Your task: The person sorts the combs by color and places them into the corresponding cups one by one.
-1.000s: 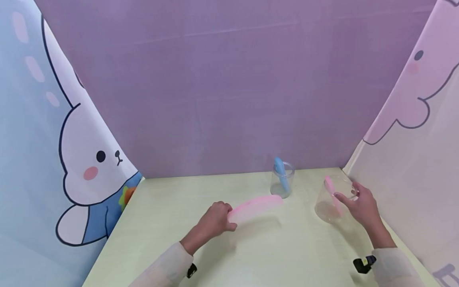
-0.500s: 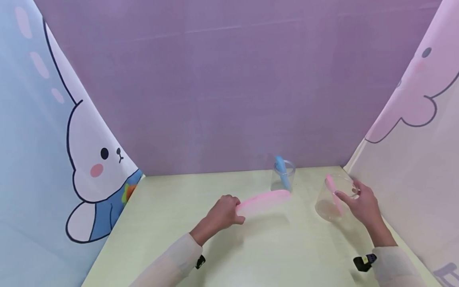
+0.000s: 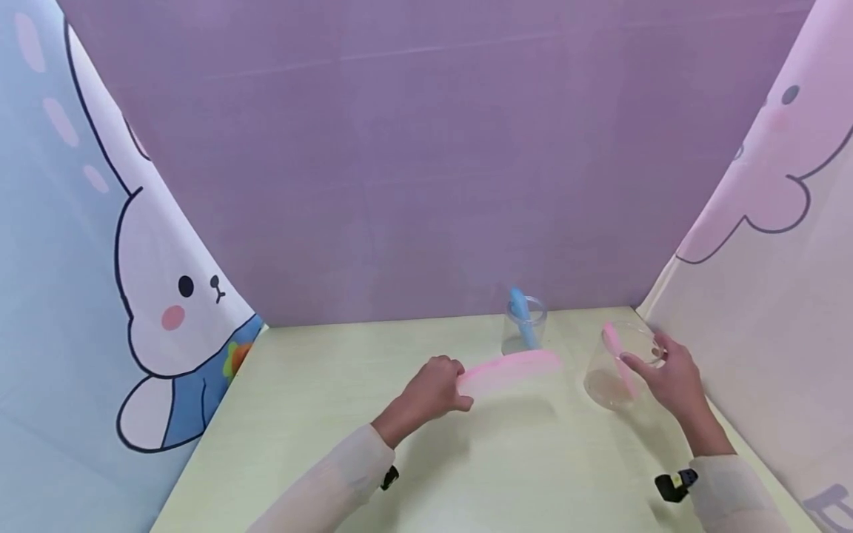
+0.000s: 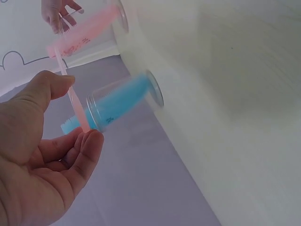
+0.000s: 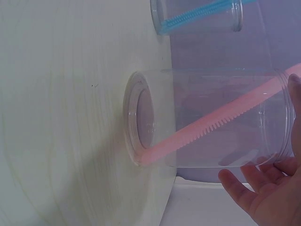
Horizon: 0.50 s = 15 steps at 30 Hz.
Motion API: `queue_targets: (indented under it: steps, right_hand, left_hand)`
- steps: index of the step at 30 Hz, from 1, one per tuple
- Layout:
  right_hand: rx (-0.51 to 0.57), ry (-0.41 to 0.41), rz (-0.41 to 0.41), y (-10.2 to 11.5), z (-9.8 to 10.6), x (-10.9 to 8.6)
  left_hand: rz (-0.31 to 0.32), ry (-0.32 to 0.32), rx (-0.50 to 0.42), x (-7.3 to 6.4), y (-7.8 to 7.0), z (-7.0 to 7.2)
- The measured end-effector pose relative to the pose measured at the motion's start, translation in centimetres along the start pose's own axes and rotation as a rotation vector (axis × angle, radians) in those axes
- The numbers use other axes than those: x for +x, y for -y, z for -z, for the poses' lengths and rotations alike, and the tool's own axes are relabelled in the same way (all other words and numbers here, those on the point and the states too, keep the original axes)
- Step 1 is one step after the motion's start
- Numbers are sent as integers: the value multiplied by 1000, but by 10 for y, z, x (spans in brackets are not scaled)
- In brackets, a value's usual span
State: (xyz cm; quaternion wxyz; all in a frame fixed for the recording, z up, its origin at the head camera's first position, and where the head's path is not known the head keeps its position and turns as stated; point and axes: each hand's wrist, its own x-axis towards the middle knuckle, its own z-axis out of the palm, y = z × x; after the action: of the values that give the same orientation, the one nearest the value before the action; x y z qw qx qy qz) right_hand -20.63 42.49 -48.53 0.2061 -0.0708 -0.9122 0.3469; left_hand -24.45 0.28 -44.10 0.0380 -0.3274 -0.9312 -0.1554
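Note:
My left hand (image 3: 429,389) pinches one end of a pink comb (image 3: 509,370), which reaches rightward above the table with its teeth downward. The left wrist view shows this comb (image 4: 76,106) nearly edge-on between thumb and fingers. At the right, my right hand (image 3: 674,377) holds a clear plastic jar (image 3: 595,374) by its rim. Inside that jar leans another pink comb (image 5: 211,120), its upper end above the rim. I cannot tell whether the jar's base touches the table. The held comb's free end is left of this jar, apart from it.
A smaller clear jar (image 3: 509,342) stands near the table's back edge, with a blue comb (image 3: 525,318) leaning in it. It is just behind the held comb. Purple cloth (image 3: 426,185) closes off the back of the pale table (image 3: 320,400), and printed cloths flank both sides.
My left hand has carried the pink comb rightward and slightly farther from me, closer to the larger jar. The right hand and its jar have stayed almost in place.

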Motion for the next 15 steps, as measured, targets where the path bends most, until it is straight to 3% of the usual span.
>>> queue_targets:
  steps: [9,15]
  right_hand:
    - [-1,3,1,1,1,-2]
    - [-3,4,-2,1,3,-3]
  left_hand:
    - [38,28,9,15,-15,-6]
    - [0,13,6,30,-24,-9]
